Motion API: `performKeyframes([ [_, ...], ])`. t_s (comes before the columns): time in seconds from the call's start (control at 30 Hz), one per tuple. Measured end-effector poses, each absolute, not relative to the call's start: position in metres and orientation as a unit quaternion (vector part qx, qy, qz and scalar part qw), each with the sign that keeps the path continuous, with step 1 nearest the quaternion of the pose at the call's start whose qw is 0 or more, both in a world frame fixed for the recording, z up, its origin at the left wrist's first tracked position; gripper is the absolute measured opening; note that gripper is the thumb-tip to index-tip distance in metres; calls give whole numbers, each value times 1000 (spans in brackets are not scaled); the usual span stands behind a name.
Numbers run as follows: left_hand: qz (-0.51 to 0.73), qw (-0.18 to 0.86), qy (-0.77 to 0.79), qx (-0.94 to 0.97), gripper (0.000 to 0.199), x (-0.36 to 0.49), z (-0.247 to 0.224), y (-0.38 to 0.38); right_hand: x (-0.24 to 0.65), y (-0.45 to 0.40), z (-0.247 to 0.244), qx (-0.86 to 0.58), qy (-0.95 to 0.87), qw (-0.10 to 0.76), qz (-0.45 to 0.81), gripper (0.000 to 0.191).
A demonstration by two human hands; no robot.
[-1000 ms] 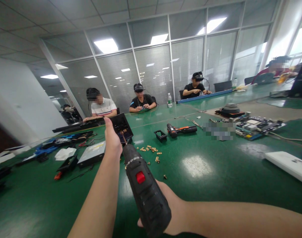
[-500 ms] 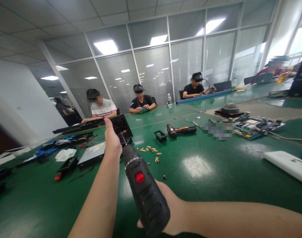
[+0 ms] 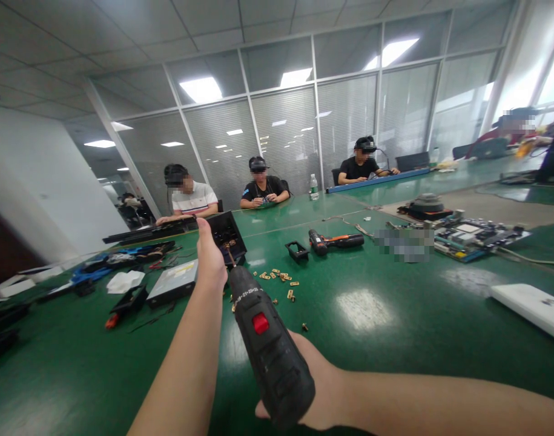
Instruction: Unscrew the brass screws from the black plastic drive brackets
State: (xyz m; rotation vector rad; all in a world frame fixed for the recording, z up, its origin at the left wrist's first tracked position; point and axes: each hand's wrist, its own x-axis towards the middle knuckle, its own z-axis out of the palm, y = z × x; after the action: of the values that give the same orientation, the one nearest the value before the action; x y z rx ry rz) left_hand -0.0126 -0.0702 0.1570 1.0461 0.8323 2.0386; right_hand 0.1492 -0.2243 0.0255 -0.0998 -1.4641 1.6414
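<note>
A blue and black bundle (image 3: pixel 95 269) lies on a green table (image 3: pixel 395 345), well to the left of the left hand's fingers. Nearer those fingers come crumpled white tissue (image 3: pixel 125 281), a black part with a red end (image 3: pixel 128 304) and, closest, a flat silver drive (image 3: pixel 173 282). Beyond the fingers, across the table, sits a person in a white shirt (image 3: pixel 195 197).

The left hand (image 3: pixel 212 257) holds a black box (image 3: pixel 234 231), tilted with its open side towards the viewer; the thumb stands up at the box's left edge, and the other fingers are hidden. Just right of that thumb, the bit (image 3: pixel 232 257) of a black drill (image 3: pixel 270 351) reaches inside, close to a brass-coloured piece (image 3: pixel 227 247). The right hand (image 3: pixel 319 378) grips the drill, its fingers wrapped around the handle and mostly hidden behind the body.

Ahead of the right fingers are scattered small brass plates (image 3: pixel 283 276), then a small black frame (image 3: pixel 298 251) and an orange and black drill (image 3: pixel 335 241) on its side. Farther right of those fingers lie a circuit board (image 3: pixel 470 233) and a white slab-like object (image 3: pixel 528 306).
</note>
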Motion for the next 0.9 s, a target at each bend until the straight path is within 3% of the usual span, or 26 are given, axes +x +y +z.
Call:
performKeyframes([
  [0.2, 782, 343, 325, 407, 60, -12, 157, -72, 153, -219, 16, -68, -663, 448, 596, 97],
  [0.3, 785, 348, 319, 402, 58, -10, 159, -74, 154, -218, 15, -85, -685, 443, 572, 85],
  [0.43, 790, 350, 308, 398, 48, -8, 161, -75, 150, -219, 19, -25, -649, 473, 595, 91],
  [0.67, 787, 362, 314, 389, 48, -7, 161, -76, 150, -220, 25, -56, -633, 439, 635, 97],
  [0.9, 788, 362, 314, 388, 45, -2, 165, -83, 151, -219, 24, -11, -646, 459, 610, 91],
])
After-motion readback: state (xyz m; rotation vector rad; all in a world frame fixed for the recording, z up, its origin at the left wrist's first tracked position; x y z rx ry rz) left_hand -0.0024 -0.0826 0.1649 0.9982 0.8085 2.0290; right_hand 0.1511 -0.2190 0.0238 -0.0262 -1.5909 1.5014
